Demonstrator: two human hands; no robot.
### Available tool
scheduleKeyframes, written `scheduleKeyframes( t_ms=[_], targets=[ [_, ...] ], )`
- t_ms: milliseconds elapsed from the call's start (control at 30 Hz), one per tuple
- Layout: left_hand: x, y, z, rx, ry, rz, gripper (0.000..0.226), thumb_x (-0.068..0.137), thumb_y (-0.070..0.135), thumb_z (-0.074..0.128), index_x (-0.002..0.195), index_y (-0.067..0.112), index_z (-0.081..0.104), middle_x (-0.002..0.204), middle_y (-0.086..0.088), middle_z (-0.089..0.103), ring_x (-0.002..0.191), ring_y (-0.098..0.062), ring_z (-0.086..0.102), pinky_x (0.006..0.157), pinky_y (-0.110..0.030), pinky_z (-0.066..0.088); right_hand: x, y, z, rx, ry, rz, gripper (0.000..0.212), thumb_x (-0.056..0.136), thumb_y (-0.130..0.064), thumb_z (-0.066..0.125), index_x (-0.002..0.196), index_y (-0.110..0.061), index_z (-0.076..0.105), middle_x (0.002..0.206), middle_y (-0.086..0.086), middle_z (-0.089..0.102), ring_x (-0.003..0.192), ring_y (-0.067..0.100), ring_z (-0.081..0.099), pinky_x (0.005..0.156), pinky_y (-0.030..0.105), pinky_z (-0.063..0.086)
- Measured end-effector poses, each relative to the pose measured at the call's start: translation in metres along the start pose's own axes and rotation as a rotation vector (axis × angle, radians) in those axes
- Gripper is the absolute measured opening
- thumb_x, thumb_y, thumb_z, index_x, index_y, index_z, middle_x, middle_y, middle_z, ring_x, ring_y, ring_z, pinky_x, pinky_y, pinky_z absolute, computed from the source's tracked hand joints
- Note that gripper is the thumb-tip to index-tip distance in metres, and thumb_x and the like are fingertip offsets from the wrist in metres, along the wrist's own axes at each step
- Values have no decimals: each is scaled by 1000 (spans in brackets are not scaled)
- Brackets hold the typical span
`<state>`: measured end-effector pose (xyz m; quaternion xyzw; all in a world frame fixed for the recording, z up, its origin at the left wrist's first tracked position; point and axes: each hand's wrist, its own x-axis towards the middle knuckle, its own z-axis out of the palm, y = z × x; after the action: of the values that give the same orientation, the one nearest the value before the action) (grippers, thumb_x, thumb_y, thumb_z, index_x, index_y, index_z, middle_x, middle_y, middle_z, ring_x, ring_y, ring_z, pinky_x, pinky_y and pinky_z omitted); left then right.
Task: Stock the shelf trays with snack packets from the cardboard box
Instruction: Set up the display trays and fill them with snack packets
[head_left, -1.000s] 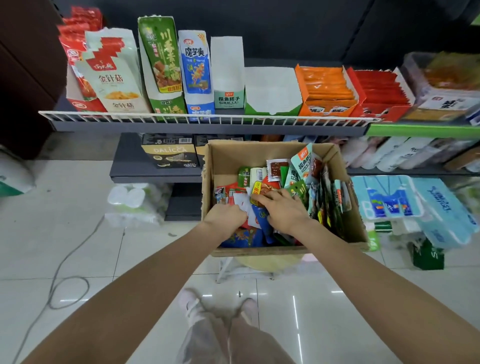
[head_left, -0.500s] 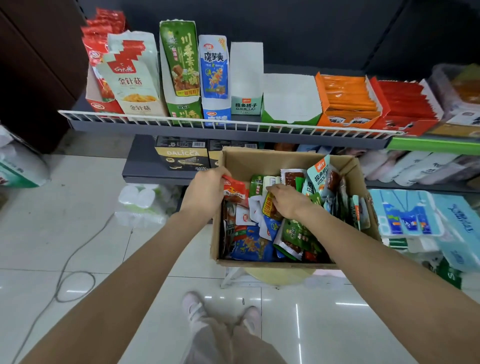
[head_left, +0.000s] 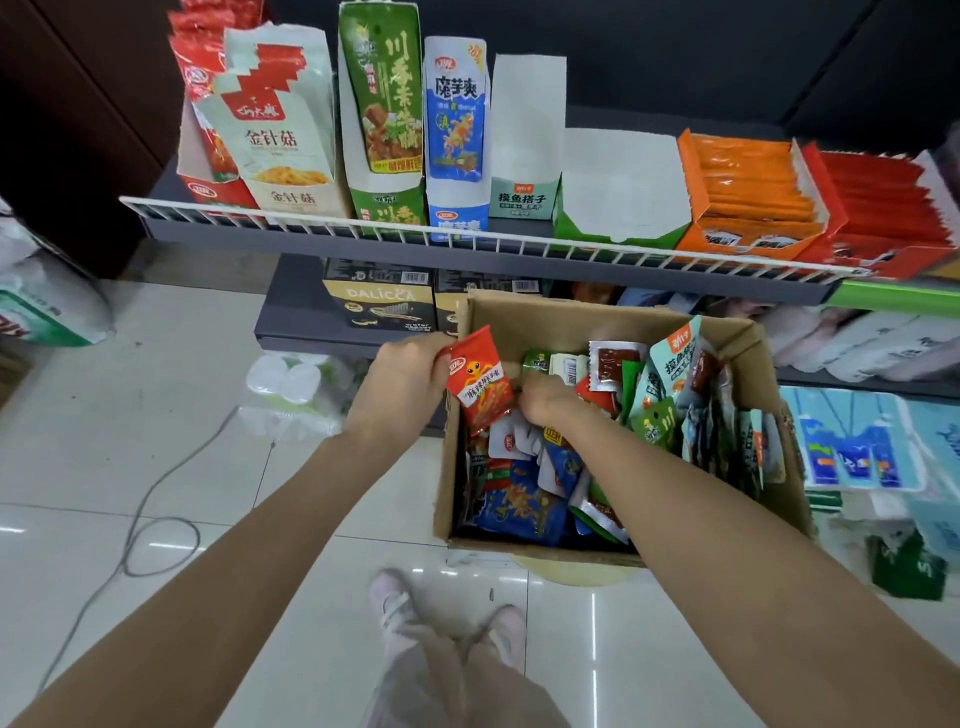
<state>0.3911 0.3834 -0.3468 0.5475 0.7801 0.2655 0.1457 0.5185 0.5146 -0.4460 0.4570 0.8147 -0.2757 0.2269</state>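
The left hand (head_left: 400, 376) had its fingers pinched on the top edge of a glossy red packet (head_left: 480, 384), a crinkly foil rectangle hanging tilted just over the left wall of the cardboard box (head_left: 613, 317). The right hand (head_left: 548, 397) was knuckles-up inside the box, fingers curled down into the heap of shiny snack packets (head_left: 524, 499); honestly couldn't tell what they'd got hold of, if anything. Both bare forearms reached in straight from below. Above the box, tall paper trays (head_left: 527, 156) stood behind a white wire shelf rail (head_left: 467, 241).
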Motion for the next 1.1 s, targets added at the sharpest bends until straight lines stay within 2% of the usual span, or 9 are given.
scheduleKeyframes(
  t_ms=[100, 200, 300, 433, 533, 633, 767, 967, 1100],
  targets=[
    [1, 2, -2, -2, -27, -31, 21, 97, 14, 48, 109, 6, 63, 94, -11, 69, 75, -15, 55, 63, -25, 43, 9, -1, 9, 227, 50, 69, 27, 94, -13, 44, 112, -6, 62, 117, 12, 63, 108, 30, 57, 98, 41, 44],
    [2, 2, -2, -38, -21, -88, 20, 97, 16, 49, 108, 7, 64, 94, -9, 69, 76, -13, 56, 66, -23, 45, 2, -3, 9, 607, 312, 113, 20, 91, -9, 52, 94, -7, 72, 98, 3, 68, 93, 17, 60, 89, 29, 47],
    [4, 2, -4, -78, 25, -167, 18, 96, 14, 49, 102, 7, 64, 88, -9, 68, 72, -13, 54, 60, -16, 40, -19, -2, -3, 935, 509, 26, 17, 85, 2, 60, 80, -13, 66, 84, 3, 67, 82, 15, 61, 84, 34, 51],
    [8, 14, -13, -191, 136, -253, 15, 94, 12, 49, 95, 7, 63, 77, -2, 61, 66, -15, 52, 53, -15, 37, -53, -1, -30, 1345, 556, -64, 25, 89, 2, 58, 105, -14, 47, 94, 2, 58, 87, 12, 60, 75, 29, 56],
    [15, 29, -24, -253, 208, -266, 15, 94, 13, 47, 85, 7, 57, 73, -6, 60, 61, -15, 50, 51, -15, 36, -73, 4, -55, 1290, 562, -124, 13, 95, -8, 53, 107, -11, 57, 92, -7, 60, 88, 9, 59, 72, 19, 54],
    [25, 45, -36, -318, 202, -256, 18, 96, 15, 47, 83, 4, 53, 73, -11, 60, 63, -18, 53, 47, -17, 34, -94, 7, -78, 1250, 599, -179, 14, 96, -15, 52, 84, -19, 59, 90, 0, 63, 88, 18, 60, 68, 22, 54],
    [35, 60, -57, -288, 147, -262, 29, 98, 20, 46, 70, 16, 41, 68, 0, 52, 62, -17, 49, 46, -23, 28, -123, -10, -117, 1289, 632, -311, 12, 97, -15, 50, 88, -15, 58, 89, -4, 63, 84, 11, 62, 71, 22, 57],
    [40, 62, -110, -490, 216, -218, 17, 97, 25, 49, 97, 9, 56, 87, -7, 68, 76, -22, 65, 61, -29, 51, -161, -56, -165, 1091, 690, -454, 10, 97, -29, 49, 99, -22, 56, 90, -16, 63, 77, -4, 65, 68, 22, 55],
    [43, 50, -149, -628, 225, -166, 12, 96, 23, 52, 93, 14, 59, 85, -4, 69, 78, -18, 68, 71, -33, 53, -162, -100, -178, 1029, 616, -517, 11, 98, -27, 48, 89, -28, 54, 91, -13, 63, 76, 0, 65, 62, 16, 53]
  ],
)
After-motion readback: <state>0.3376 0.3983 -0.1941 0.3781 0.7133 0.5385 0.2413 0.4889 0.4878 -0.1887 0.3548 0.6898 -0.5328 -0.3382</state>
